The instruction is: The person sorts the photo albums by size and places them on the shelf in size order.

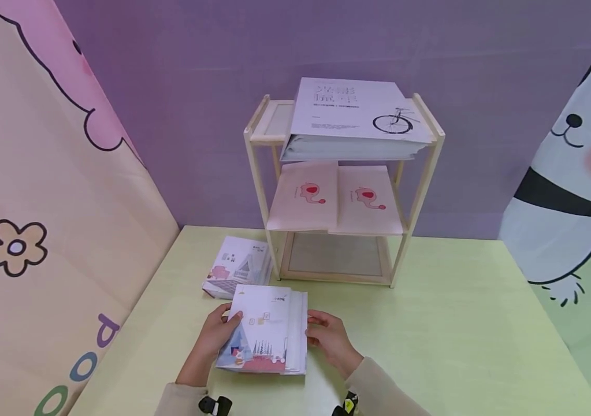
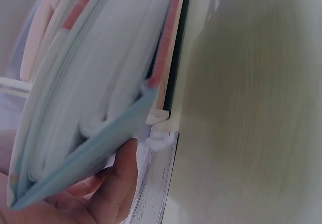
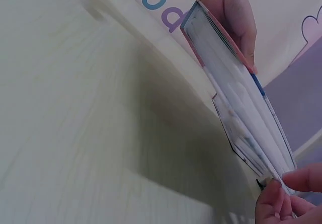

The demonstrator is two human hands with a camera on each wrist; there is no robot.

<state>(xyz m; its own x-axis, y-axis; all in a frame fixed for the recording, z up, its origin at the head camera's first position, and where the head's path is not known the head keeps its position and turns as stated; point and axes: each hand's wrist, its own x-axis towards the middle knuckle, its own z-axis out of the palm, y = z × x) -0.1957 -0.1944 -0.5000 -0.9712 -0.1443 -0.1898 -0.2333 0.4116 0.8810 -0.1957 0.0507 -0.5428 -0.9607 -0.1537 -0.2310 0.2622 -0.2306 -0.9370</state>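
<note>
White hardcover picture book [image 1: 260,326] is held up off the pale yellow-green surface [image 1: 461,329], in front of the wooden rack [image 1: 337,281] and a bit left of it. Left hand [image 1: 217,332] grips its left edge: thumb on the front cover, fingers curled behind. Right hand [image 1: 330,338] pinches the right edge, thumb and fingers closed on it. White pages show on the right side, beyond the front cover.

Second illustrated book [image 1: 238,267] lies on the surface just beyond, beside the rack's left front leg. Thick white bicycle-cover book [image 1: 349,112] lies flat on the top shelf, overhanging its front edge. Two pink elephant-cover books [image 1: 303,211] sit side by side on the middle shelf, slightly overlapping.
</note>
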